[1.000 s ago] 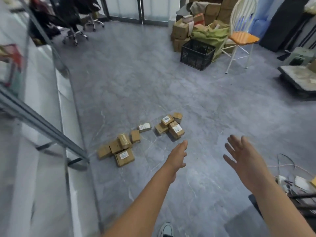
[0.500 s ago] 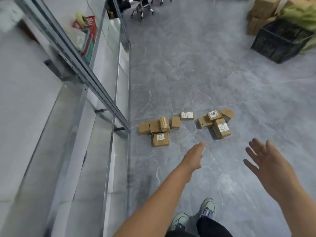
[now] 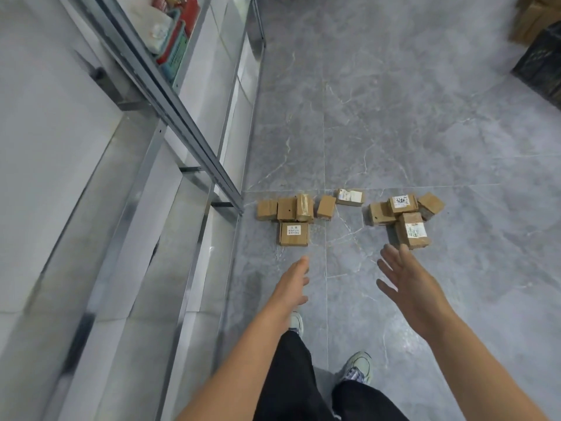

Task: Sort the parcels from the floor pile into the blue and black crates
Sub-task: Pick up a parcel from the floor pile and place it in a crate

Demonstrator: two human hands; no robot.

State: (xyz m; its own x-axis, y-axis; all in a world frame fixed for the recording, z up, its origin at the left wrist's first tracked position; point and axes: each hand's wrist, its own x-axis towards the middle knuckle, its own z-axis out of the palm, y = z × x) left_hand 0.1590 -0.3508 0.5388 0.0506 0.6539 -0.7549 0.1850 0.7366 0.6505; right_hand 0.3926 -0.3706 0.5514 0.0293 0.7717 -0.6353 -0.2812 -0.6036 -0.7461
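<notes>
While parcels (image 3: 349, 214) lie scattered on the floor (image 3: 394, 132) ahead, I see left hand (image 3: 293, 284) and right hand (image 3: 408, 287) near, fingers straight, holding nothing.

Just past the fingers (image 3: 390, 258), the parcels (image 3: 294, 234) are matt brown cardboard with white paper labels; the taped parcel (image 3: 304, 206) looks glossy. The floor (image 3: 394, 132) is smooth grey veined tile with a soft sheen. Left of the fingers the shelf frame (image 3: 182, 117) is dull metal, the black crate (image 3: 543, 65) plastic.
</notes>
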